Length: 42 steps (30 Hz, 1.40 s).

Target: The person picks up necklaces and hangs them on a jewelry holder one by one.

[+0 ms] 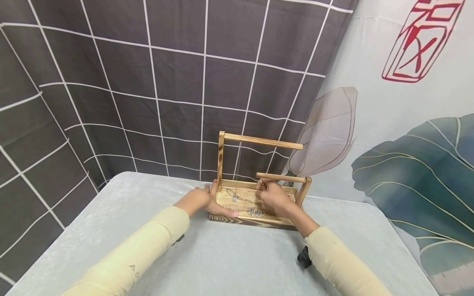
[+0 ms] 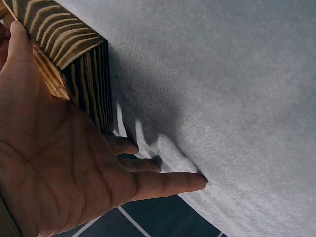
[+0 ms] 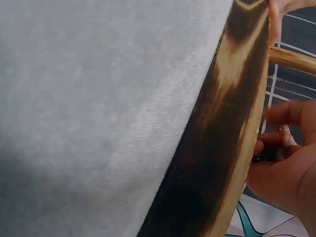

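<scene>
Left hand: the left hand [image 1: 203,200] lies flat and spread against the left end of the wooden stand [image 1: 255,214]. Its fingers are straight. Its thumb lies along the front edge of the base. The left wrist view shows the open palm [image 2: 54,163] just beside the dark striped corner of the stand [image 2: 81,59].

Right hand: the right hand [image 1: 273,197] is over the base, just under the short bar [image 1: 281,178]. Its fingers are curled and the tips are pinched together. It looks like they pinch a thin chain, but the thing is too small to be sure. The right wrist view shows the curled fingers [image 3: 286,148] behind the burnt edge of the stand [image 3: 217,148].

Stand: it sits on the worktop [image 1: 229,263], near the far edge. It has a flat base, a tall post on the left with a long bar [image 1: 263,141] on top, and the short bar lower down on the right.

Necklace: a silver necklace [image 1: 242,200] lies on the base between the two hands. A shiny clump [image 1: 255,212] lies near the front edge, just beside the right hand.

Worktop: it has a soft pale grey cover.

Behind: a dark curtain with white lines [image 1: 148,82] hangs on the left. A pale cloth with big leaves [image 1: 414,172] hangs on the right.

Sleeves: both arms have pale yellow sleeves [image 1: 148,242].
</scene>
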Tool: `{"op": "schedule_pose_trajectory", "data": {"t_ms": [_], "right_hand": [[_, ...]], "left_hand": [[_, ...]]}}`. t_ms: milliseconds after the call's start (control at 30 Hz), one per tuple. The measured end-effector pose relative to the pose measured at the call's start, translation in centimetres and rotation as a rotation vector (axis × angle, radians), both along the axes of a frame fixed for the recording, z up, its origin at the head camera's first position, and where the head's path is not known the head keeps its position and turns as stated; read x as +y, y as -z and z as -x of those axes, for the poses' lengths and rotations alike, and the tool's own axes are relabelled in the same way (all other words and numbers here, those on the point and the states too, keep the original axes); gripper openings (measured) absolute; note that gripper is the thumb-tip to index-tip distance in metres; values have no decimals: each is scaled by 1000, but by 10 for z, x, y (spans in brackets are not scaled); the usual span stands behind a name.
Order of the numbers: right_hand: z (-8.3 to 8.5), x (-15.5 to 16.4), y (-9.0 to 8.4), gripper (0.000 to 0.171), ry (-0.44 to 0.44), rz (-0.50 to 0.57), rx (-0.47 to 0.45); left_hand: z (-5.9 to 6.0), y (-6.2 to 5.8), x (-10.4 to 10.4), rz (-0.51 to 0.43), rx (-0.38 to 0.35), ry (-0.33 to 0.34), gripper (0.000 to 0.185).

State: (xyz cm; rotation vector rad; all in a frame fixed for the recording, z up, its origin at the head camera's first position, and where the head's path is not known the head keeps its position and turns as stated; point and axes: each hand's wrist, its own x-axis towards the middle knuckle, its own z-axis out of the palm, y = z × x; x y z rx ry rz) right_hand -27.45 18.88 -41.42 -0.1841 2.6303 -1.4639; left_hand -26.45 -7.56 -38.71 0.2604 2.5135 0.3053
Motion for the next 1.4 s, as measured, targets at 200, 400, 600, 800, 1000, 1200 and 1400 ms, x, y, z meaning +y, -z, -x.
{"op": "schedule_pose_trajectory", "data": {"t_ms": [200,400,600,800,1000,1200,1400], "right_hand": [[26,17,37,10,-25,-168,244],[9,4,13,20,30,-148,122],[-7,-8,-7,40,24,53,-87],[-16,-12,-17,43,-140,230,-222],[-25,-21,-27,37,-191,348,-230],[-30,-26,-47,32,-207,385,-144],[-27,-24,-70,45,-225,403,-100]], "left_hand": [[0,-1,0,-2,5,-2,149],[-1,-2,2,14,30,1,150],[-1,-1,3,11,33,10,149],[-1,1,2,11,29,-16,152],[-1,1,1,0,28,-26,153],[1,3,1,9,23,-12,154],[3,3,0,23,13,13,154]]}}
